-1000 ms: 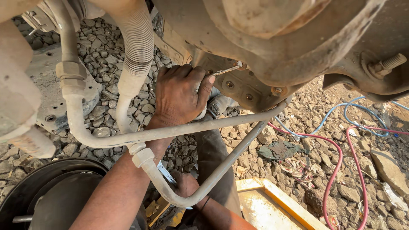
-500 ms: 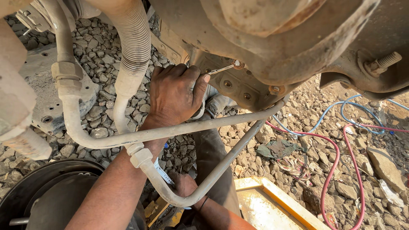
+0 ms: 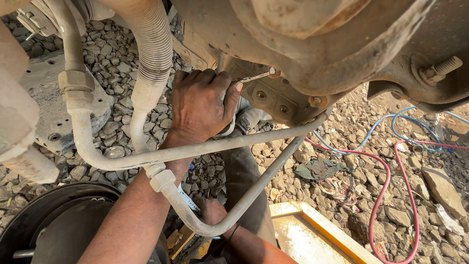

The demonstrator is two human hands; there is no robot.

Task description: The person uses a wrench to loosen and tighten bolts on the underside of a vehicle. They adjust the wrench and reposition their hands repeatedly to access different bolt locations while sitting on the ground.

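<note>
At the bottom edge, the right hand [image 3: 211,208] is low near a yellow metal frame [image 3: 312,220]; a bent grey metal pipe [image 3: 244,142] partly covers it, so I cannot tell if its fingers are closed or wide. A dark round brake drum [image 3: 49,220] lies at the lower left. Higher up, the left hand [image 3: 202,105] is closed around a thin silver metal tool [image 3: 254,77], whose tip touches a small bolt under the dusty beige axle housing [image 3: 312,54]. A ribbed beige hose [image 3: 154,49] hangs just beside this hand. Farther away, red and blue wires [image 3: 391,161] lie on the grey gravel ground [image 3: 112,73].
</note>
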